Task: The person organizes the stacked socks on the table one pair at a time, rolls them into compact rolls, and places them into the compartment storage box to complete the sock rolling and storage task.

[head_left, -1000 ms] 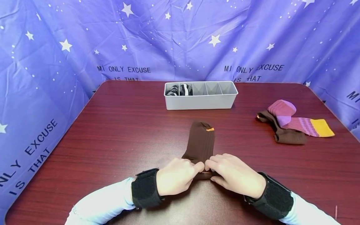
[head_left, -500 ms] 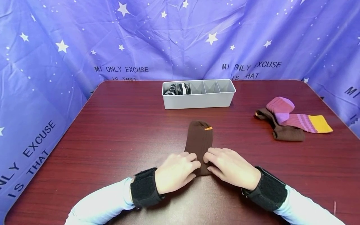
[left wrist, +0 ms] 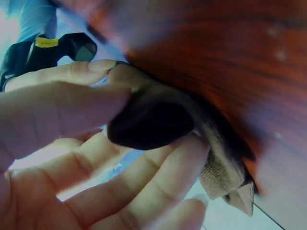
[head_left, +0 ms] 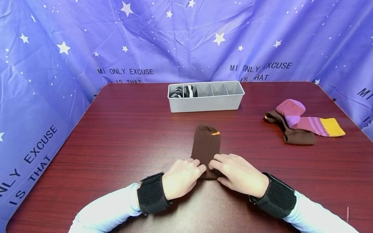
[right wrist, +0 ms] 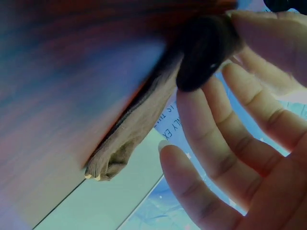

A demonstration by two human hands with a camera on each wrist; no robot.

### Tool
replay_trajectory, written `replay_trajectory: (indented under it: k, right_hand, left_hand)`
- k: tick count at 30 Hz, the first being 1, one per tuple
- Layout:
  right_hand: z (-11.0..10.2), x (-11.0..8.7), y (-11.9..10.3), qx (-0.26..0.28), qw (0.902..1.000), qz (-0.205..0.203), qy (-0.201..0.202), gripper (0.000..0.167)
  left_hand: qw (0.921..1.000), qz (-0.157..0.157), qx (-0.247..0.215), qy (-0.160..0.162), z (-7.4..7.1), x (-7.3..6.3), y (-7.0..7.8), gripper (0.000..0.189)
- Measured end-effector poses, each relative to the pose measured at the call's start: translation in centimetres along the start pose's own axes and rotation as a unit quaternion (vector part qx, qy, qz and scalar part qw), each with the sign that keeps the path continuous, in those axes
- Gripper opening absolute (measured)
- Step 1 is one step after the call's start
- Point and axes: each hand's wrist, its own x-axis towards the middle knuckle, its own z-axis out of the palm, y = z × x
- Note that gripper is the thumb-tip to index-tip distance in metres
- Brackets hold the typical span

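Note:
A brown sock (head_left: 206,144) with a small orange mark lies on the table in front of the person, its near end folded over. My left hand (head_left: 182,178) grips the left side of that near end, thumb and fingers around the fold. On the other side my right hand (head_left: 240,174) pinches the same end. In the left wrist view the sock's rolled edge (left wrist: 158,98) forms a dark loop between thumb and fingers. From the right wrist, the sock (right wrist: 139,115) stretches away from the fingertips along the tabletop.
At the back stands a grey divided box (head_left: 205,104) with black-and-white socks (head_left: 190,91) in its two leftmost compartments. To the right, a second brown sock (head_left: 298,137) lies under a pink sock (head_left: 291,111) and a pink sock leg with yellow cuff (head_left: 332,127). A starry curtain (head_left: 186,42) hangs behind.
The near end of the brown sock has been turned over, and the orange strip that showed at the fingers is out of sight. Both hands have shifted slightly away from the person.

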Motion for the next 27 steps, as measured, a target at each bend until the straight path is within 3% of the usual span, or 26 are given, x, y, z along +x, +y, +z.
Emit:
replay_trajectory:
  k: [5, 10, 15, 19, 22, 27]
  right_hand:
    - [-0.25, -0.08, -0.19, 0.017, 0.9999, 0.003, 0.0, 0.022]
    - [-0.25, -0.07, -0.16, 0.019, 0.9998, 0.003, -0.008, 0.027]
    - [0.01, -0.07, 0.13, 0.014, 0.9999, 0.005, 0.002, 0.029]
    - [0.26, -0.07, 0.32, 0.011, 0.9998, -0.001, 0.019, 0.024]
    - [0.39, 0.07, 0.37, 0.011, 0.9997, -0.003, 0.022, 0.02]
    - [0.3, 0.24, 0.31, 0.007, 0.9997, 0.013, 0.018, 0.023]
  left_hand:
    - [0.9981, -0.009, -0.058, -0.02, -0.55, -0.08, -0.33, 0.021]
    - [0.9927, -0.034, -0.105, -0.05, -0.75, 0.02, -0.68, 0.017]
    - [0.9965, -0.045, -0.07, 0.011, -0.51, 0.19, -0.82, 0.014]
    - [0.9971, -0.025, -0.052, 0.049, -0.43, 0.18, -0.69, 0.019]
    - [0.9982, -0.007, -0.036, 0.047, -0.38, 0.14, -0.52, 0.026]
    - [0.9999, -0.009, -0.005, 0.007, -0.14, 0.09, -0.39, 0.029]
